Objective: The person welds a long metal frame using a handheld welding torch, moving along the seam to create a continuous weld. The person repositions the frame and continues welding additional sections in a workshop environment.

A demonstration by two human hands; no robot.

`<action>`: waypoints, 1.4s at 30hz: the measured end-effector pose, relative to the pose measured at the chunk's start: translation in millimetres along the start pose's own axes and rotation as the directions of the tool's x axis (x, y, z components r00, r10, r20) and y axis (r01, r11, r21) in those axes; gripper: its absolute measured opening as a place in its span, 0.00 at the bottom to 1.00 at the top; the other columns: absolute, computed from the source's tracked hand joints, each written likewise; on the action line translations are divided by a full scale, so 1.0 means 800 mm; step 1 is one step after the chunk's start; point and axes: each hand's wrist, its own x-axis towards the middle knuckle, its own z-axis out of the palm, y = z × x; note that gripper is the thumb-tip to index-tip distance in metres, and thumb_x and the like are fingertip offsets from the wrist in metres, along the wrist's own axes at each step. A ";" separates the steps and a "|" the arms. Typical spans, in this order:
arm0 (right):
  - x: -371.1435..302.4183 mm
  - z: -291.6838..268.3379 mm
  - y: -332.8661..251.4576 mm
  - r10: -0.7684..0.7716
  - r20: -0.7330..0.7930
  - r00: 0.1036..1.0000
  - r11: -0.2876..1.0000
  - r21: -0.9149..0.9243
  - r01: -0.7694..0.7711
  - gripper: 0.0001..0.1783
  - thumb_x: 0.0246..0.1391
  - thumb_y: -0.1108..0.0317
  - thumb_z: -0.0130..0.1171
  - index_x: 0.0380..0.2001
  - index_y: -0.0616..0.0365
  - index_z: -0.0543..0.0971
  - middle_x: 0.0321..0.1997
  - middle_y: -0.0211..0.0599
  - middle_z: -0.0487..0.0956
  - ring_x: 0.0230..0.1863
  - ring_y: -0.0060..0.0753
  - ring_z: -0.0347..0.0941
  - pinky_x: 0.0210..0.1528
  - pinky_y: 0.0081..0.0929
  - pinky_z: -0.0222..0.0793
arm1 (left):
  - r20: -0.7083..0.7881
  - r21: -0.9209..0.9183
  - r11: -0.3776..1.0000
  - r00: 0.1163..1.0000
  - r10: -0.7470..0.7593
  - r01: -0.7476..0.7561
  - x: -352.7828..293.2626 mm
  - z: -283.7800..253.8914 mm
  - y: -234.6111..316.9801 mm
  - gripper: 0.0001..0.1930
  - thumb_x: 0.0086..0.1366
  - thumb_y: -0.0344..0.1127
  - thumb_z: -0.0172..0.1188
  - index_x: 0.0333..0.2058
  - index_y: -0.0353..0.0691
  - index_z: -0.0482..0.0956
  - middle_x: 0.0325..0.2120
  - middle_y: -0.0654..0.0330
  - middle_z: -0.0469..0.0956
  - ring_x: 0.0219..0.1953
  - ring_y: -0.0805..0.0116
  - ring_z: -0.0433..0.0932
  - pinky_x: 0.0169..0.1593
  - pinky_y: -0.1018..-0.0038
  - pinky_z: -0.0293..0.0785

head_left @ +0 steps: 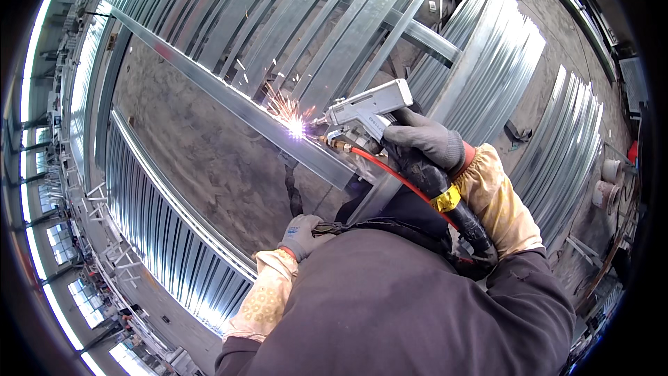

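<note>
On my head feed, my gloved right hand (428, 141) is wrapped round a welding gun (372, 106), just right of the metal bar's (314, 160) near end; sparks (296, 127) burst on the bar. Nearer me than the bar, my left hand (303, 235) curls beside dark cloth (379, 225) (I can't tell whether it grips). Metal strips (254, 38) lie beyond the bar.
</note>
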 end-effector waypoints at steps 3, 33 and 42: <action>-0.002 0.001 0.003 -0.034 -0.014 0.999 0.999 0.002 0.034 0.37 0.61 0.66 0.56 0.68 0.66 0.53 0.55 0.42 0.72 0.49 0.26 0.72 0.52 0.23 0.68 | 0.006 0.002 1.000 1.000 0.009 -0.009 0.001 -0.001 0.000 0.24 0.50 0.55 0.67 0.35 0.40 0.82 0.36 0.53 0.80 0.44 0.52 0.75 0.50 0.62 0.68; -0.033 0.007 0.014 -0.019 -0.056 0.998 0.999 0.049 0.022 0.38 0.60 0.65 0.57 0.68 0.65 0.53 0.50 0.42 0.76 0.45 0.23 0.72 0.45 0.18 0.68 | 0.080 0.030 0.999 0.996 0.038 -0.041 0.010 -0.006 0.004 0.23 0.49 0.54 0.66 0.34 0.41 0.82 0.35 0.53 0.80 0.43 0.50 0.75 0.49 0.61 0.69; -0.049 0.021 0.001 -0.042 -0.080 0.996 0.999 -0.006 0.041 0.39 0.59 0.63 0.58 0.68 0.66 0.54 0.54 0.37 0.70 0.43 0.18 0.68 0.44 0.18 0.67 | 0.064 0.039 0.998 0.996 0.056 -0.059 0.009 -0.004 0.001 0.23 0.49 0.54 0.67 0.35 0.40 0.82 0.35 0.52 0.80 0.43 0.51 0.75 0.49 0.61 0.69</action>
